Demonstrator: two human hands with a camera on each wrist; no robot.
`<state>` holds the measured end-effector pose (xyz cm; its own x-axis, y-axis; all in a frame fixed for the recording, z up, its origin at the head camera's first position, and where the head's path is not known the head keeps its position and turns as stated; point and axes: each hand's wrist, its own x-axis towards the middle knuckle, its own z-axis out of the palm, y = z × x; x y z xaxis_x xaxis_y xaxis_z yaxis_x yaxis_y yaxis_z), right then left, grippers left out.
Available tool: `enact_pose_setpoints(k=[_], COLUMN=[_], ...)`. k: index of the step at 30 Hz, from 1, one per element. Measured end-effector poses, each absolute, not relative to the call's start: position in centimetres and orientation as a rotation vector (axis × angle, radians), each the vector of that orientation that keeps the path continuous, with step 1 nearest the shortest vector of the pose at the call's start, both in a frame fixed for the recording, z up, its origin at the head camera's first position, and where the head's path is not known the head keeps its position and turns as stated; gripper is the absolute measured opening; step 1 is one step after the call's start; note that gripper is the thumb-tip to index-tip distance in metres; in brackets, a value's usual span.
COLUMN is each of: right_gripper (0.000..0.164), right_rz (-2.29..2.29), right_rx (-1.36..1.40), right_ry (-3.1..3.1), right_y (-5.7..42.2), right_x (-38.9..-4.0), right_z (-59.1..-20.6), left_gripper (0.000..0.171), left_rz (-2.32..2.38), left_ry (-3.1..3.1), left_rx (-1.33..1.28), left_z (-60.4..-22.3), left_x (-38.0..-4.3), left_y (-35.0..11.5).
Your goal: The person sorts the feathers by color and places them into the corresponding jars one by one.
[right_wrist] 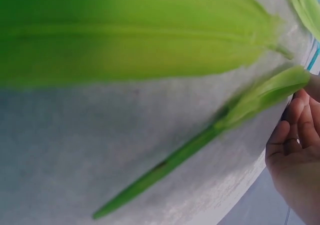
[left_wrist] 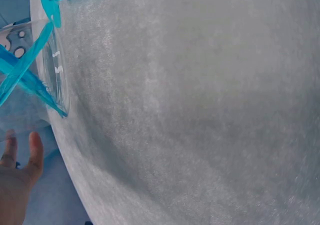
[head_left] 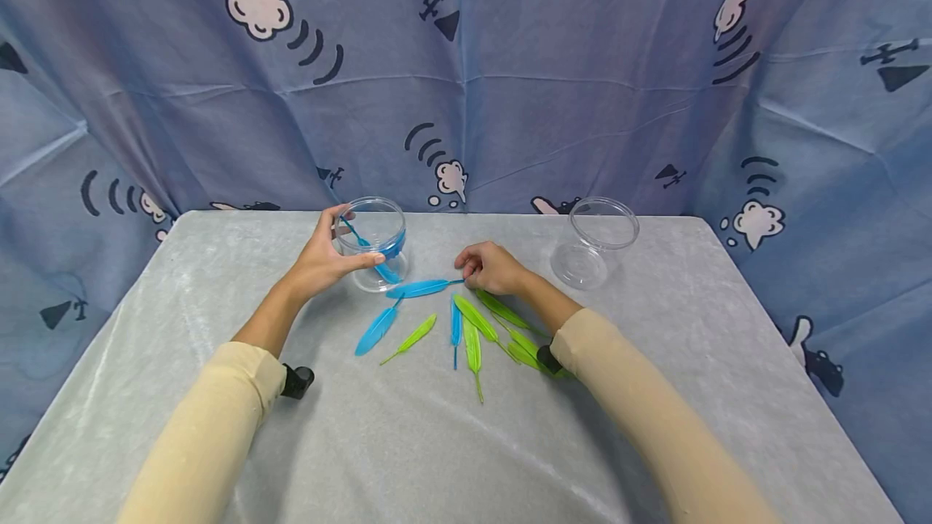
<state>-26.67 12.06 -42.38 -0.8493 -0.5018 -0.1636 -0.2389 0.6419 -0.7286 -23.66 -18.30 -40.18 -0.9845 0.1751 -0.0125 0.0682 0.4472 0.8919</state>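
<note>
My left hand grips a clear plastic cup from its left side, thumb across the front and fingers behind. Blue feathers lean inside the cup. With curled fingers, my right hand pinches the quill end of another blue feather, whose broad end points left toward the cup's base. Below it on the table are two more blue feathers, one slanting and one upright in view. In the right wrist view, a large green feather fills the foreground, beside the right hand.
A second clear cup with a wide rim stands at the back right. Several green feathers lie under and left of the right forearm, with a lone one farther left. A patterned blue curtain hangs behind the grey-covered table.
</note>
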Motion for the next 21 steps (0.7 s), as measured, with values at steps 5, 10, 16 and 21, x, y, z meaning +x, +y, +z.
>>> enact_pose_setpoints(k=[5, 10, 16, 21], right_gripper=[0.024, 0.024, 0.025, 0.025], right_rz=[-1.042, -1.054, -1.070, -1.052], right_rx=[-0.585, -0.574, -0.517, -0.524], right_ry=[2.510, 2.493, 2.460, 2.466], right_y=[12.1, 12.1, 12.1, 12.4], right_x=[-26.6, -26.6, -26.6, -26.5], right_z=[-42.3, -42.2, -41.6, -40.8], left_gripper=[0.105, 0.106, 0.106, 0.106], left_rz=[1.583, 1.582, 1.579, 1.575], left_ry=[2.582, 2.581, 2.583, 2.585], left_rx=[0.225, 0.225, 0.223, 0.211], left_z=[-40.2, -40.2, -40.3, -40.3], left_x=[-23.7, -23.8, -23.8, -23.9], left_y=[-18.3, -18.3, -18.4, -18.4])
